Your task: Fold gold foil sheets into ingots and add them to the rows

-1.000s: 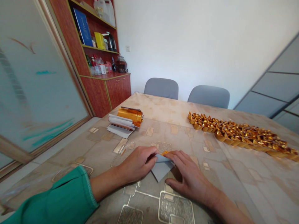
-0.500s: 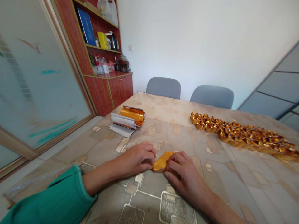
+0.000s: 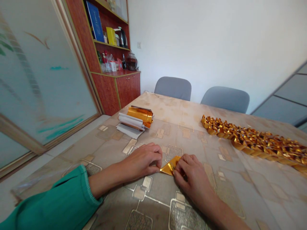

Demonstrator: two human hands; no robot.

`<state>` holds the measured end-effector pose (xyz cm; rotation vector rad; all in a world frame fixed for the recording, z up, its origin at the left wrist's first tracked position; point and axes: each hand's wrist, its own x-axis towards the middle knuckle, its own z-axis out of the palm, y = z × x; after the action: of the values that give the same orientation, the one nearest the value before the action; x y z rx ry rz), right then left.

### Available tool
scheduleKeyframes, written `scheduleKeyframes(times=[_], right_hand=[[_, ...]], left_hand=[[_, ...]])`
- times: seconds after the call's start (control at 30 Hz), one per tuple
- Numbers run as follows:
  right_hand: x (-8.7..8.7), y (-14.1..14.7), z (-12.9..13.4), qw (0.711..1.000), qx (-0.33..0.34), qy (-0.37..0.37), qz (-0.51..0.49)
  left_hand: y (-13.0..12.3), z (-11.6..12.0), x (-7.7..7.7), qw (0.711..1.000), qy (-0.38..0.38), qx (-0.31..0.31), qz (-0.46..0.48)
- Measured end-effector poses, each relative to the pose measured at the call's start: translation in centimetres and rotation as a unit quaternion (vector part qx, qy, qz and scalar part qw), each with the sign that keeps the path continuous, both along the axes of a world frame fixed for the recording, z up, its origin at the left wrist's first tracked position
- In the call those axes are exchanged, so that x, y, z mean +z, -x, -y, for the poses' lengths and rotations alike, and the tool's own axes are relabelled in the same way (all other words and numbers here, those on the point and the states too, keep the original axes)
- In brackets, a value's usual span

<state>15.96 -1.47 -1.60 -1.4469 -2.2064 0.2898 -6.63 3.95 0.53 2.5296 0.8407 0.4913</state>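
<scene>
A folded piece of gold foil (image 3: pixel 169 166), roughly triangular, low on the near side of the table (image 3: pixel 169 110), its point aimed at the left hand (image 3: pixel 141 159). Left-hand fingers (image 3: pixel 153 153) close together and curled, right at that point; whether gripping or only touching, hard to tell from this angle. Right-hand fingers (image 3: pixel 183 166) narrowly bunched over the foil's far side, holding it down against the patterned tabletop, with the right hand (image 3: pixel 194 179) just beside the left. Toward the far left edge, a stack of white paper sheets (image 3: pixel 130 124) under a curled gold foil sheet (image 3: pixel 140 116). Along the right edge, a long heap of folded gold foil ingots (image 3: pixel 254 142), well apart from both hands.
</scene>
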Motion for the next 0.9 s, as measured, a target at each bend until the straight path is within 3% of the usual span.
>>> scheduleKeyframes(times=[0.17,0.57,0.9], right_hand=[[-0.4,0.1,0.0,1.000,-0.004,-0.008,0.016],[-1.0,0.4,-0.1,0.995,-0.019,-0.062,0.075],[-0.8,0.7,0.0,0.992,-0.033,-0.053,0.112]], left_hand=[[0.0,0.0,0.1,1.000,-0.002,-0.026,0.009],[-0.9,0.3,0.4,0.986,-0.111,-0.128,0.006],[-1.2,0.9,-0.7,0.991,-0.111,-0.070,-0.018]])
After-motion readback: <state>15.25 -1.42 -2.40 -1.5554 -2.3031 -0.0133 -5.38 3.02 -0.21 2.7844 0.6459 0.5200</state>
